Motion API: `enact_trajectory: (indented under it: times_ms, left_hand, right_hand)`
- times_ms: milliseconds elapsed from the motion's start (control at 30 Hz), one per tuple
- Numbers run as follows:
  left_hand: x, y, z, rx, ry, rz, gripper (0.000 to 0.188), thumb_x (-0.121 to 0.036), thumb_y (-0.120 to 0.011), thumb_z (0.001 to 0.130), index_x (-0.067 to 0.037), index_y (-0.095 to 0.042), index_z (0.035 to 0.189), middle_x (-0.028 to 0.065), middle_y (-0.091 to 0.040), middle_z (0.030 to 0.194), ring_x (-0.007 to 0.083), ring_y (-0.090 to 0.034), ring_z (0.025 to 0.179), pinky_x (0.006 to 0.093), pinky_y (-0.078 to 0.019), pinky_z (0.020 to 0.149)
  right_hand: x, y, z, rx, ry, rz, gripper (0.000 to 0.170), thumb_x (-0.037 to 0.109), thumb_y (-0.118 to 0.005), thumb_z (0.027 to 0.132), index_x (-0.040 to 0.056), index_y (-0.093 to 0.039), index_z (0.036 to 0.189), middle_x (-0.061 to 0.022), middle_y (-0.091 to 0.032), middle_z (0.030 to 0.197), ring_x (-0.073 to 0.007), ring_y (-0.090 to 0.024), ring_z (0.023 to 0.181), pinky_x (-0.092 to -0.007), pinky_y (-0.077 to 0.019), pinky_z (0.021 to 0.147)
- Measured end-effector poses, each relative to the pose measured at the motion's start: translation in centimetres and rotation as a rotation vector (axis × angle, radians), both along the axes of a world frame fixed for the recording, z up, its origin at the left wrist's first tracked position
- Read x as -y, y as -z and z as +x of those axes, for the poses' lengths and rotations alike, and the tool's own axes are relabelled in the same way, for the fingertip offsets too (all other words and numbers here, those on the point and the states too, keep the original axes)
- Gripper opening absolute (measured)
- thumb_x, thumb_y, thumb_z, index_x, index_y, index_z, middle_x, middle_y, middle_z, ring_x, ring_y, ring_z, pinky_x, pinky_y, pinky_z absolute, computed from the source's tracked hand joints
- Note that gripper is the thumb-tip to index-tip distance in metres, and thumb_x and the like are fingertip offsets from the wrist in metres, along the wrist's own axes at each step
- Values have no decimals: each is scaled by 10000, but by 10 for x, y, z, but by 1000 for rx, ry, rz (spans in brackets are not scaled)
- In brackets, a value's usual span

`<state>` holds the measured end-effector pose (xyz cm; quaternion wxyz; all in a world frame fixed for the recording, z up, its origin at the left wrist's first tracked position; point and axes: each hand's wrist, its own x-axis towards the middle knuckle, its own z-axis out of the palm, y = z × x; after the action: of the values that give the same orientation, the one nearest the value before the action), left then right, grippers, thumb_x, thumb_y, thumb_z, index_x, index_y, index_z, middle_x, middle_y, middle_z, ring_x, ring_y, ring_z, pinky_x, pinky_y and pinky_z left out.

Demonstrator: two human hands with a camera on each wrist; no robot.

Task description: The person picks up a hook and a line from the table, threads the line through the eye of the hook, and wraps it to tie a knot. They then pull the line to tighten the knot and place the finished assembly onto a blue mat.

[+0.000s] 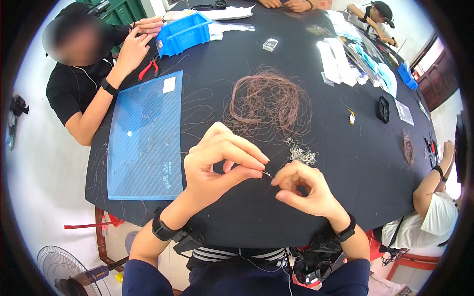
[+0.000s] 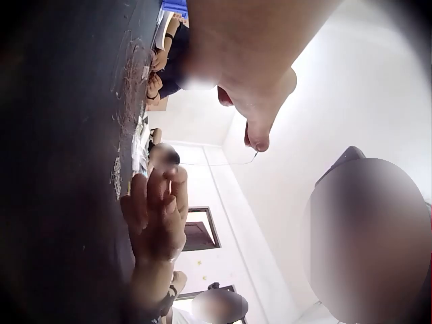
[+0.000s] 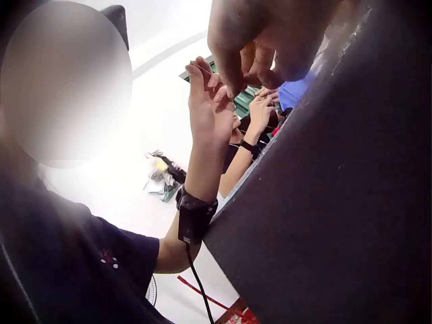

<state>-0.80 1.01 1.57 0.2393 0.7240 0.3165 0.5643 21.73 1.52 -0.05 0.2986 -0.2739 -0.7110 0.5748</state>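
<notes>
The left hand reaches in from the near edge of the black table, wrist bent, its back turned up and outward. Its thumb and index finger pinch a small metal piece, probably a fish hook, at their tips; the other fingers arch above. The piece is above the table, in the gap between the two hands. Its exposed end points toward the right hand, and its long axis runs mostly sideways, slanting slightly down in the head view. A thin pale line runs from the left fingertips toward the right hand in the left wrist view.

The right hand is bent inward with its fingers curled and its thumb below the index finger, a gap between them; whether it grips the line, I cannot tell.

Just beyond the right hand lies a pile of small metal pieces, with a loose coil of brown line farther out. Left of the left hand lies a blue file bag, with loops of line on and around it; red-handled pliers lie past its far edge.
</notes>
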Motion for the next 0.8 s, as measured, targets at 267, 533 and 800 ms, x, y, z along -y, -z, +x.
enact_trajectory:
  times_ms: [267, 533, 800]
  left_hand:
    - [6, 1, 12, -97, 23, 26, 186, -136, -810, 623, -134, -674, 749, -7, -674, 837, 120, -499, 716, 261, -352, 645]
    - [7, 4, 22, -195, -1, 156, 169, -135, -793, 627, -152, -666, 736, -56, -667, 823, 107, -508, 697, 227, -393, 598]
    - [7, 6, 26, -247, -27, 199, 173, -136, -797, 615, -151, -650, 705, -65, -656, 805, 107, -507, 683, 217, -407, 552]
  right_hand:
    - [4, 3, 0, -170, 101, 104, 225, 134, -692, 801, 66, -634, 1008, 35, -481, 699, -16, -373, 531, -189, -273, 467]
    - [10, 0, 0, -167, 41, 47, 141, 83, -639, 818, 49, -634, 955, 7, -541, 754, -27, -398, 522, -195, -280, 454]
    - [10, 0, 0, -120, 107, 162, 45, 8, -590, 806, 24, -627, 826, -7, -540, 721, -30, -394, 497, -199, -270, 422]
